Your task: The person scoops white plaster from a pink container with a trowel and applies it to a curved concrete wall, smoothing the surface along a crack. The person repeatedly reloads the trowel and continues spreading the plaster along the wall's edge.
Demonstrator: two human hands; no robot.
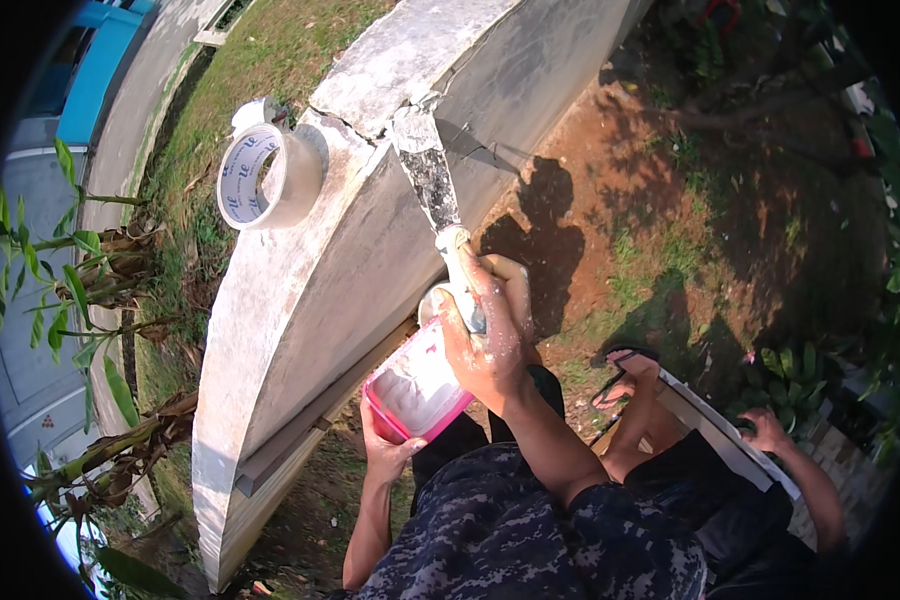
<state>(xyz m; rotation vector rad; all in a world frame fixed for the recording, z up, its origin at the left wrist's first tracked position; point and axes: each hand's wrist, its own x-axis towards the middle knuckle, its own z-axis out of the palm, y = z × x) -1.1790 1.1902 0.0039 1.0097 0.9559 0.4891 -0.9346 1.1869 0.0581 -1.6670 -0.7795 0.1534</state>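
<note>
My right hand point(494, 345), flecked with white, is wrapped round the pale handle of a putty knife point(428, 180). The blade is smeared with white paste, and its tip meets the upper edge of a white concrete wall point(300, 290), beside a jagged crack point(348, 128). Below it, my left hand point(385, 452) grips a pink plastic container point(448, 414) from underneath and the side. White paste point(415, 385) fills much of the container. Part of its far rim is hidden behind my right hand.
A wide roll of tape point(295, 180) stands on the wall top, with a crumpled white piece point(257, 113) behind it. Leafy plants point(75, 285) grow at left. At right another person sits, showing a sandalled foot point(630, 375) and a hand point(767, 430).
</note>
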